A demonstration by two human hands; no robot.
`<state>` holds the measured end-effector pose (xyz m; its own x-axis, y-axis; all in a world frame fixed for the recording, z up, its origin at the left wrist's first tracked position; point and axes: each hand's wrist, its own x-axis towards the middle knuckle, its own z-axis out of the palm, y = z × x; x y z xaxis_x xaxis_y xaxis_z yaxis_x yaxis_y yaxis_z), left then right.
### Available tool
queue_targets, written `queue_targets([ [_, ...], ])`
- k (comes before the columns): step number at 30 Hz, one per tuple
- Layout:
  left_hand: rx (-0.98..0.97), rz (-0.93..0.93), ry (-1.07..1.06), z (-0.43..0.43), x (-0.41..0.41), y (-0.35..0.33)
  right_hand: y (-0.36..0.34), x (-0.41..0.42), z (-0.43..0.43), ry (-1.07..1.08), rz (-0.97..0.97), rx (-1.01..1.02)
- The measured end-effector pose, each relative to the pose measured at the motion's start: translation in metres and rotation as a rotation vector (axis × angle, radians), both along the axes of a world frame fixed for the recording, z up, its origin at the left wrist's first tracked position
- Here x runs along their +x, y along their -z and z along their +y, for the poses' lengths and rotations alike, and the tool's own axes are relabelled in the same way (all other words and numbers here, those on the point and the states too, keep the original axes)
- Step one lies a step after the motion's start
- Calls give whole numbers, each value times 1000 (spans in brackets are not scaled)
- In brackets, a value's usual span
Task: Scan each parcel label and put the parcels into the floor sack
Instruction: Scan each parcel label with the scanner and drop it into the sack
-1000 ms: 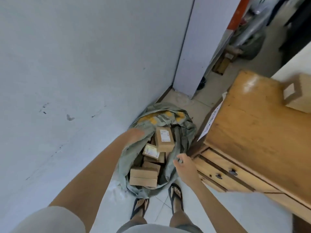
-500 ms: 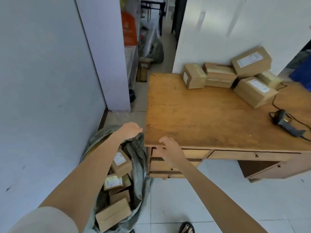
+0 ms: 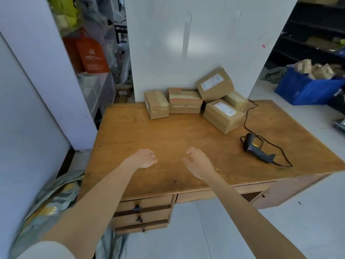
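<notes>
no text can be read anywhere. a white shipping label (image 3: 212, 82) sits on the top face of the tilted parcel (image 3: 214, 85) leaning against the wall, with dark print too small and blurred to make out. a second white label (image 3: 224, 108) lies on the top face of the parcel (image 3: 223, 115) nearest the scanner cable, also illegible. the leftmost parcel (image 3: 156, 104) carries a small white label (image 3: 147, 106) on its end face, unreadable. the orange bag (image 3: 91, 56) on the left shows a pale round logo with faint lines of lettering below, too blurred to read.
</notes>
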<state>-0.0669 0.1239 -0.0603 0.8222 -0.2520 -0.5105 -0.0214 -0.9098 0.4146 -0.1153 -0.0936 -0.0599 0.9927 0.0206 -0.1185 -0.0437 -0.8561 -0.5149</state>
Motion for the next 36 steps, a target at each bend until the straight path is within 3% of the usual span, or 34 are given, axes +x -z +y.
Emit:
queue_targets([
  [12, -62, 62, 166, -167, 157, 24, 0, 124, -163, 209, 55, -83],
  [20, -191, 58, 121, -262, 250, 29, -6, 206, -245, 324, 120, -105],
  [23, -228, 56, 39, -281, 272, 37, 1, 227, -266, 338, 168, -90],
  [28, -210, -113, -153, -311, 315, 52, 16, 257, -288, 331, 214, 7],
  [34, -488, -104, -456, -350, 353, 54, 35, 274, -304, 203, 260, 123],
  [36, -499, -88, -511, -361, 356, 52, 38, 279, -314, 147, 290, 182],
])
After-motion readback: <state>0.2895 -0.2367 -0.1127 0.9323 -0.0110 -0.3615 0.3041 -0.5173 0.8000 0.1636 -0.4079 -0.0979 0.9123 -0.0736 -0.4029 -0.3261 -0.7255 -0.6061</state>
